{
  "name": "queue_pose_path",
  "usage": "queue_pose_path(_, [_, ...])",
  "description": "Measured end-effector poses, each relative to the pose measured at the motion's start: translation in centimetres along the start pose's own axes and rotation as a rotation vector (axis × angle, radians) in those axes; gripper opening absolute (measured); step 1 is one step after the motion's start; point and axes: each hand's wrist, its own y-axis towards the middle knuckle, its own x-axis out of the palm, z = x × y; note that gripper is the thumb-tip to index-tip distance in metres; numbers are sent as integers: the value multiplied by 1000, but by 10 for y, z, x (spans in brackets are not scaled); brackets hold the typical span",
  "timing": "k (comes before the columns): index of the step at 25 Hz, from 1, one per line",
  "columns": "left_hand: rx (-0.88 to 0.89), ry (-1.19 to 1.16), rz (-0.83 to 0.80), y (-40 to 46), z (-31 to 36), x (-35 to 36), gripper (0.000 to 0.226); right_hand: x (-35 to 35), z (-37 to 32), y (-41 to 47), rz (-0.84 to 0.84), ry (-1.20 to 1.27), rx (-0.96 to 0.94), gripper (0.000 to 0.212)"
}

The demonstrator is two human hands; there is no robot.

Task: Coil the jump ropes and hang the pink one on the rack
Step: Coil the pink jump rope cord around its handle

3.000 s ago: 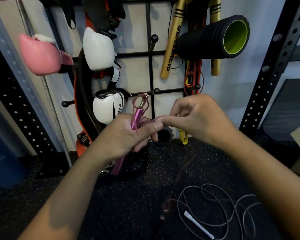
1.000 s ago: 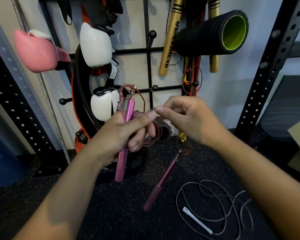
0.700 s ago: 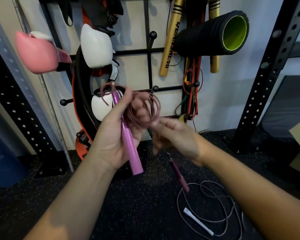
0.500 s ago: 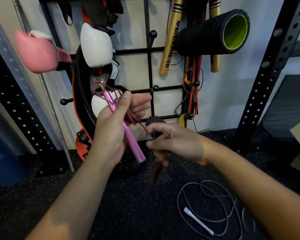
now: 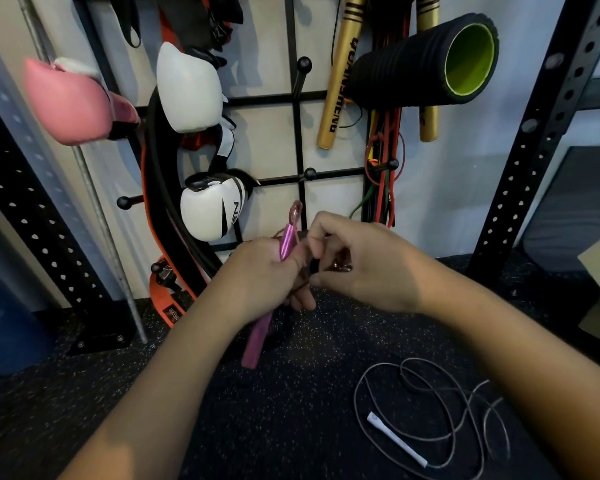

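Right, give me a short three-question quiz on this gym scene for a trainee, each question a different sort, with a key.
1. True or false: the left hand has its grip around the pink rope handle.
2. Multiple choice: the white-handled rope is A) hung on the rack, B) lying loose on the floor, C) in the right hand.
3. Fill in: the foam roller on the rack is black outside and ____ inside.

Key: 1 true; 2 B; 3 green.
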Motion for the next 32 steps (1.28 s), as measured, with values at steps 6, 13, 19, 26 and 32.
queue_pose_path(6, [-23, -346, -202, -5, -12, -5, 69, -1, 0, 2, -111, 303, -198, 20])
queue_pose_path(13, [20, -764, -267, -10, -10, -11, 55, 9, 8, 8, 169, 341, -238, 36])
queue_pose_path(19, [138, -941, -328, -14, -7, -7, 35, 14, 5, 1, -166, 914, -19, 43])
queue_pose_path(26, [12, -798, 72, -4, 9, 11, 61, 24, 4, 4, 161, 766, -32, 21])
queue_pose_path(32, [59, -592, 485, -9, 23, 30, 52, 23, 5, 9, 209, 592, -92, 25])
